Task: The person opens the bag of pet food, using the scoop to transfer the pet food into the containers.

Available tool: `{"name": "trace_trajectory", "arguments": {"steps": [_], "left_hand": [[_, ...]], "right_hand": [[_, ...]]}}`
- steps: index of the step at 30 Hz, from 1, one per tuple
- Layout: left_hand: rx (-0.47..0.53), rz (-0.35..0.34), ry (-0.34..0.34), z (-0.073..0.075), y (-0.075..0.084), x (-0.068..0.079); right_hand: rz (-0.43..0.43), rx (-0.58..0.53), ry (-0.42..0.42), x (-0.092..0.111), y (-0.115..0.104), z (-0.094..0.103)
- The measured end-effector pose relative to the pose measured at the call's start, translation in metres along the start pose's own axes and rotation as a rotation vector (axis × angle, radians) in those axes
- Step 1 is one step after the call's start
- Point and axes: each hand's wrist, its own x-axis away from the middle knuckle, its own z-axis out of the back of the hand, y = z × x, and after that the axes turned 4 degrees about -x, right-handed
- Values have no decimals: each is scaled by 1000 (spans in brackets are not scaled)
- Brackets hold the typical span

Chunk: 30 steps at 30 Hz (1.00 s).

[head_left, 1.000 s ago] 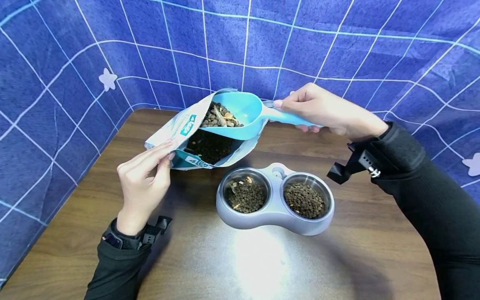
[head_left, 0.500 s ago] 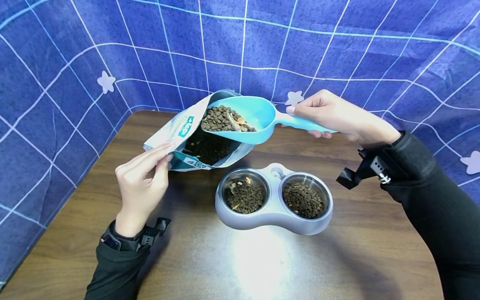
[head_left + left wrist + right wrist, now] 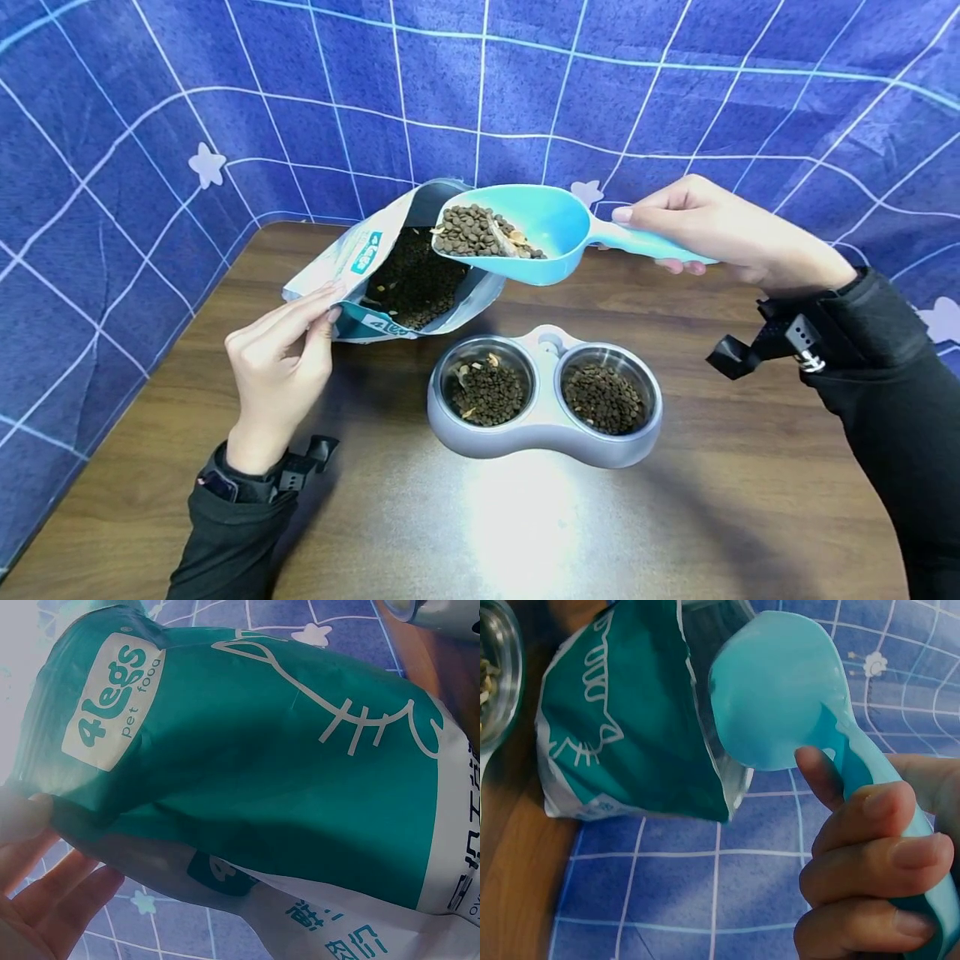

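My right hand (image 3: pixel 720 225) grips the handle of a light blue scoop (image 3: pixel 551 221), its fingers wrapped round it in the right wrist view. Brown kibble (image 3: pixel 480 232) with a few pale flakes lies in the scoop, whose tip hangs over the right edge of the bag's mouth. With thumb and fingers, my left hand (image 3: pixel 281 358) pinches the rim of a white and teal pet food bag (image 3: pixel 285 772). The bag leans with its mouth wide, and dark kibble (image 3: pixel 416 283) shows inside.
A pale grey double feeder (image 3: pixel 543 417) stands in front of the bag on the wooden table (image 3: pixel 360 500). Both its steel bowls, left (image 3: pixel 525 404) and right (image 3: pixel 647 421), hold kibble. A blue gridded cloth (image 3: pixel 525 92) hangs behind and at the left.
My right hand has drawn the loaded scoop rightward, mostly out of the bag's mouth. The left hand keeps its pinch on the bag, nearly still.
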Motion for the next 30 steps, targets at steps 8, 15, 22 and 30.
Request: {"name": "trace_trajectory", "arguments": {"steps": [8,15,22,30], "left_hand": [[26,-5,7,-1,-1,-1],[30,-3,13,-1,-1,0],[41,-11,28,-4,-1,-2],[16,6,5,-2,-1,1]], "right_hand": [[-27,-19,28,17,7,17],[-51,0,26,33,24,35],[-86,13,86,48,44,47],[-115,41,109,61,63,55]]}}
